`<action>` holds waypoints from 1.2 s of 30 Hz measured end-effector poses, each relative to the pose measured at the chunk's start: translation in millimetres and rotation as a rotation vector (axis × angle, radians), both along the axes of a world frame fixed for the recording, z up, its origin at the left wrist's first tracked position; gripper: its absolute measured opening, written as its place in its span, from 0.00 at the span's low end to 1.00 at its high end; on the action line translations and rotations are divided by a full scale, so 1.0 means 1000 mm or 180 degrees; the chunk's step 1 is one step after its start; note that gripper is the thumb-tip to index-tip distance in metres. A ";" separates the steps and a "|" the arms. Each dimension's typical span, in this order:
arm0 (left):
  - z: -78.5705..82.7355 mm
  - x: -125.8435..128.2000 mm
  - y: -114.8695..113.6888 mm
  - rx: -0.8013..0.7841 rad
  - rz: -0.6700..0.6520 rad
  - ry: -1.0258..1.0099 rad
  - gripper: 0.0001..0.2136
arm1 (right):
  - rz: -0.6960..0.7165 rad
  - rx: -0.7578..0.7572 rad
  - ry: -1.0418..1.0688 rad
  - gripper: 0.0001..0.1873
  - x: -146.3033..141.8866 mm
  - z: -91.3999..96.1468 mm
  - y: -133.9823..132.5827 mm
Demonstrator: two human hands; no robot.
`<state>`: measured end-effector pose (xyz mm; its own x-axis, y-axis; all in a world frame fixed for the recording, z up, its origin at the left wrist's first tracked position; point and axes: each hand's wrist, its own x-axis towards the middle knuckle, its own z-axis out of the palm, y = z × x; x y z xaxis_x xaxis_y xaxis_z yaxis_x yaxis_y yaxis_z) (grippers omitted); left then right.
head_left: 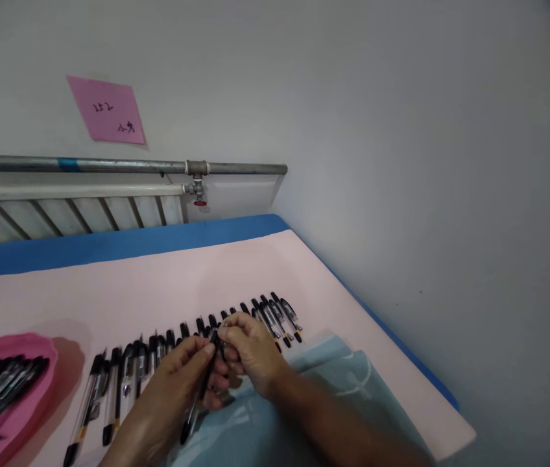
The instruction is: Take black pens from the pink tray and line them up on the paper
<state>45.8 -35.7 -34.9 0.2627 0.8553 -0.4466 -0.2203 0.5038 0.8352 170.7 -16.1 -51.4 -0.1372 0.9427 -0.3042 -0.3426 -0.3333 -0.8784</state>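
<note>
My left hand [172, 395] and my right hand [253, 353] meet over the pink table top [168, 279], both closed on one black pen [202, 389]. The left fingers wrap its barrel, which points down toward me. The right fingertips pinch its upper end. Behind the hands lies a row of several black-and-clear pens [275, 318] side by side, running from the left front to the right back.
A pink tray [26, 350] at the left edge holds several more black pens. A light blue cloth [338, 383] lies under my right forearm. The table has a blue border [109, 243] and stands against a white wall with a radiator [75, 214] and a metal pipe [124, 166].
</note>
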 end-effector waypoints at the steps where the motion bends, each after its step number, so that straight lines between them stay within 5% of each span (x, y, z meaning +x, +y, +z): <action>1: -0.001 0.001 0.000 0.0069 0.0012 -0.0010 0.10 | 0.0022 0.0025 0.0014 0.09 -0.001 -0.001 -0.001; 12: -0.002 -0.001 0.000 -0.0041 -0.0006 -0.0093 0.11 | 0.0311 -0.0192 0.0137 0.12 0.003 -0.001 -0.002; 20: 0.011 0.005 -0.009 0.0382 0.0029 0.0655 0.12 | -0.0186 0.0187 0.0425 0.12 0.034 0.010 0.013; 25: 0.009 0.004 -0.009 0.0089 0.0141 0.0618 0.13 | -0.0597 0.0231 -0.0773 0.13 0.108 0.019 0.046; 29: 0.007 0.003 -0.007 -0.0023 0.0016 0.0612 0.14 | -0.0504 -0.0084 -0.1351 0.09 0.157 0.020 0.064; 36: 0.003 0.001 -0.004 0.0010 -0.0221 0.0637 0.15 | -0.0446 -0.0342 -0.2103 0.05 0.161 -0.011 0.074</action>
<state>46.8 -40.0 -31.8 0.2275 0.8397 -0.4931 -0.0146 0.5093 0.8605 331.7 58.3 -62.4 0.2304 0.8980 -0.3749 0.2080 -0.4218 -0.8825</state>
